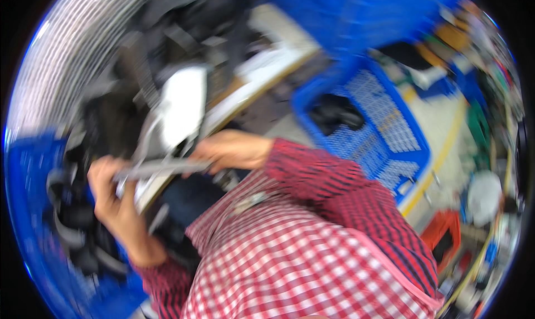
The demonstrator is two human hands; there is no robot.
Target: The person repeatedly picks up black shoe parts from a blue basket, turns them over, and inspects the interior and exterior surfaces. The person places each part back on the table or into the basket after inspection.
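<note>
A narrow grey strip [164, 167], blurred by motion, stretches between my two hands in front of my body; it looks like a band or strap, but I cannot tell exactly. My left hand [108, 191] pinches its left end, fingers bent round it. At the other end my right hand [234, 150] closes on the strip with thumb and fingers. Just beyond the strip is a bright white oblong piece [184, 107], too smeared to name. Dark and grey pieces [134, 68] lie heaped behind it.
A white table edge [239, 104] runs diagonally ahead. To the right on the floor stands a blue plastic basket [390, 118] with a black item [337, 113] inside. A big blue container [356, 12] is beyond it. More dark pieces [83, 224] sit in blue at left; an orange-red crate [444, 238] stands lower right.
</note>
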